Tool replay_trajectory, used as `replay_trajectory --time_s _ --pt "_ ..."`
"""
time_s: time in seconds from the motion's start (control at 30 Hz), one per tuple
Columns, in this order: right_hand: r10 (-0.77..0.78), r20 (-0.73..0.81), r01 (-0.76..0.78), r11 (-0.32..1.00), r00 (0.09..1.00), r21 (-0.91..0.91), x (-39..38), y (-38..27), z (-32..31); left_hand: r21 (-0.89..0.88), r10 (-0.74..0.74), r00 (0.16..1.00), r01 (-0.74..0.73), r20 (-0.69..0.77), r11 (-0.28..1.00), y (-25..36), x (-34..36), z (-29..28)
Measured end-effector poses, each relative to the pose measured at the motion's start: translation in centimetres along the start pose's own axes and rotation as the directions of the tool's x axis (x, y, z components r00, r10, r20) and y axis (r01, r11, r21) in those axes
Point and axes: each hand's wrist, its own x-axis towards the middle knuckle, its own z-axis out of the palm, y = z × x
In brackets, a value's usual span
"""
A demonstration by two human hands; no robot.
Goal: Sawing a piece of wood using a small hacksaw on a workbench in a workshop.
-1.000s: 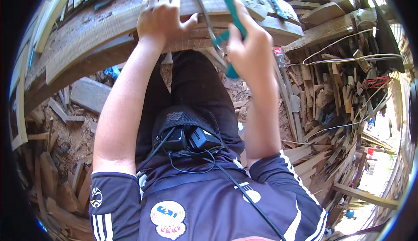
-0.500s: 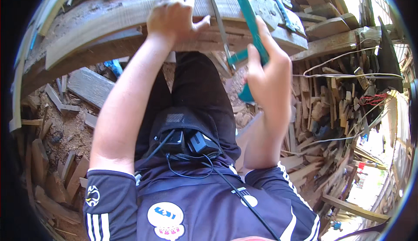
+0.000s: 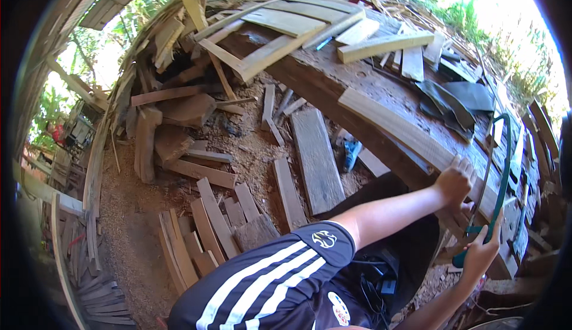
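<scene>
My left hand (image 3: 453, 184) grips a long pale wooden board (image 3: 387, 118), fingers over its top and thumb low at the near side. The board lies along a weathered wooden bench (image 3: 322, 77). My right hand (image 3: 481, 252), at the lower right, is closed on the handle of a green hacksaw (image 3: 504, 163). Its thin blade runs across the board just right of my left hand; whether it touches the wood I cannot tell. Dark flat sheets (image 3: 441, 106) lie on the bench behind the board.
Several loose offcuts (image 3: 381, 47) and a slatted wooden piece (image 3: 271, 53) lie farther along the bench. Below are sawdust, planks (image 3: 316, 163) and a blue object (image 3: 351, 154). Scrap timber (image 3: 167, 139) is piled at left, an upright post (image 3: 190, 2) stands behind, and greenery shows beyond.
The view has swung to the left, showing the far bench and floor. My left hand stays on the board; the saw stays in my right hand, having shifted slightly right beforehand.
</scene>
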Motion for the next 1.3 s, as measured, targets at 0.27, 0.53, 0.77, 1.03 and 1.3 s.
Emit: replay_trajectory --time_s 0.27,0.53,0.77,1.03,1.3 --pt "-0.122 -0.082 0.123 0.992 0.989 0.007 1.0 2.7 0.5 0.017 0.041 0.996 -0.040 -0.078 0.999 0.1 0.7 0.8" --pt "-0.130 -0.149 0.146 0.984 0.980 0.101 1.1 4.4 0.6 0.024 0.039 0.999 -0.039 0.009 0.999 0.4 0.9 0.6" --pt "-0.141 -0.160 0.158 0.982 0.977 0.101 1.9 7.1 1.1 0.030 0.022 1.000 -0.023 0.013 0.999 0.4 1.3 1.8" --pt "-0.309 -0.186 0.295 0.950 0.933 -0.099 -0.7 4.6 0.2 0.017 0.026 0.993 -0.025 -0.117 1.000 0.4 1.1 3.7" --pt "-0.744 -0.263 0.786 0.607 0.614 0.119 -1.1 4.7 2.2 0.049 0.025 0.992 -0.019 -0.123 0.999 -1.4 0.7 4.7"
